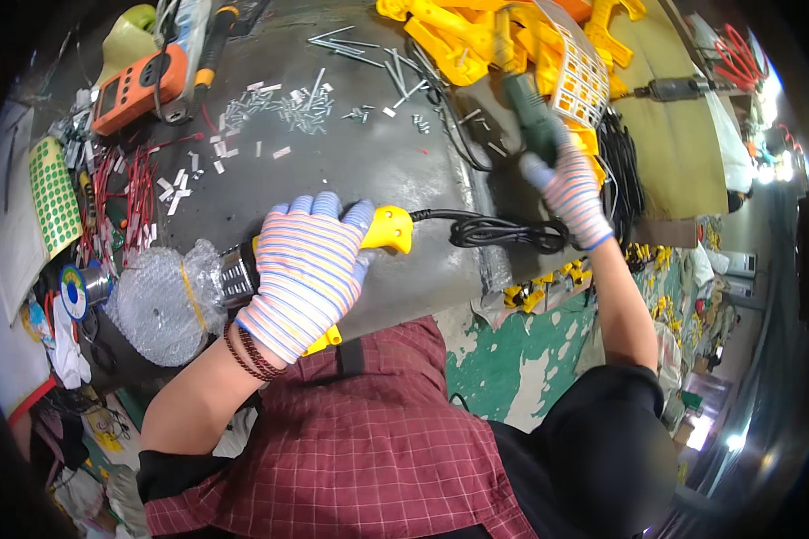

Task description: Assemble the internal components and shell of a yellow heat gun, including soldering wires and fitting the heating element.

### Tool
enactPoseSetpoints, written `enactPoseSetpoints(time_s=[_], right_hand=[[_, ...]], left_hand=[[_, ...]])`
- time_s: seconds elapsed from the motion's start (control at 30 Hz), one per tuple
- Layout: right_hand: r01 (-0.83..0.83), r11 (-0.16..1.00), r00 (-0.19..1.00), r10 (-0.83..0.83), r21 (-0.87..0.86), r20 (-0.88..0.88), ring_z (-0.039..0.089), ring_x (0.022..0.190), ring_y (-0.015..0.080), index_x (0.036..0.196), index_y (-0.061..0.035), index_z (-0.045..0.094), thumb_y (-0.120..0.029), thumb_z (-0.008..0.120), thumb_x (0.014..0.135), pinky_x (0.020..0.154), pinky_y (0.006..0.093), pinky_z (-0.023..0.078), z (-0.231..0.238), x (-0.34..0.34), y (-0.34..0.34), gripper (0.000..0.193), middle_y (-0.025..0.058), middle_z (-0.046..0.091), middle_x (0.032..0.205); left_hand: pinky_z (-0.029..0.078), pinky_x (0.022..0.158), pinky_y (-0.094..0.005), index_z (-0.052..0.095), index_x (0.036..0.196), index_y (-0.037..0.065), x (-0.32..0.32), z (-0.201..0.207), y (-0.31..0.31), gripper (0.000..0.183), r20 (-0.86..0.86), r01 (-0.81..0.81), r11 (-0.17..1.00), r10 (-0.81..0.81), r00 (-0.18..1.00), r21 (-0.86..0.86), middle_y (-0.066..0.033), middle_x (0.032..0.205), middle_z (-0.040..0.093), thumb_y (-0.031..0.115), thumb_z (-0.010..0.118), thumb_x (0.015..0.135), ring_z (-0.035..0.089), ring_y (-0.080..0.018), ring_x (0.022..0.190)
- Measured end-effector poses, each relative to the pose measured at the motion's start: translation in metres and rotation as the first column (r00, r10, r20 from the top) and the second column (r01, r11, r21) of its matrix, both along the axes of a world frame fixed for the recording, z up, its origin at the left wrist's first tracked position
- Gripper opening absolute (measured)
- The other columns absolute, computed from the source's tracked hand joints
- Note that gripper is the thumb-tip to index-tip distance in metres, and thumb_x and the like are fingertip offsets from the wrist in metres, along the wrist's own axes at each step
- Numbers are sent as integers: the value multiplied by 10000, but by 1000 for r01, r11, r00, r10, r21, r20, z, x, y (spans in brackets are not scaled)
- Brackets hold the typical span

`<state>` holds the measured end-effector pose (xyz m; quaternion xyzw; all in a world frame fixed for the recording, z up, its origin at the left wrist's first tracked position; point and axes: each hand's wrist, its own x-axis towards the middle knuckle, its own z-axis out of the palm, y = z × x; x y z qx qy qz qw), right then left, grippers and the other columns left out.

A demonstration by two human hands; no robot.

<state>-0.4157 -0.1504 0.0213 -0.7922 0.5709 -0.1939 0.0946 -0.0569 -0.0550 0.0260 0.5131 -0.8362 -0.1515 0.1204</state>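
My left hand [304,269], in a striped knit glove, is closed over the body of a yellow corded power tool [392,230] lying on the dark bench. Bubble wrap [160,305] with a yellow band covers the tool's round head at the left. From its handle end a black cord [508,234] runs right into a tied coil. My right hand [573,190], gloved alike, is wrapped round a dark green electric screwdriver [528,112], somewhat blurred. It is held at the bench's right side, its front end pointing away toward the yellow plastic housings [454,40].
Small screws [297,112] and longer ones [406,72] lie scattered at the far middle. At left are an orange meter [139,88], red wires [133,202], a green-dotted sticker sheet [54,193] and a solder spool [85,287]. Black cables [622,166] lie at right.
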Motion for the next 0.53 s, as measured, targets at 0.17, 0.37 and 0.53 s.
enactPoseSetpoints(time_s=[0.17,0.37,0.53], right_hand=[[236,966,624,-236,108,745,581,658,146,972,-11,643,-291,668,872,644,275,481,109,73,-11,298,71,607,834],[-170,981,122,113,-91,986,407,610,155,1327,38,494,-244,570,917,609,327,344,72,163,37,503,64,461,724],[-286,956,295,17,71,955,489,627,162,1525,-52,183,-323,660,873,660,372,414,62,188,55,852,34,462,749]], left_hand=[[447,794,-415,650,1184,117,-4,-5,5,475,102,-76,996,79,992,-39,-88,921,603,314,717,757,594,-281,883],[436,785,-416,659,1180,120,-4,-9,6,482,52,-77,994,81,995,-83,-84,911,602,327,719,749,588,-272,875],[429,775,-416,660,1211,136,0,-9,6,540,17,-63,991,65,998,-115,-79,923,600,370,719,728,578,-269,887]])
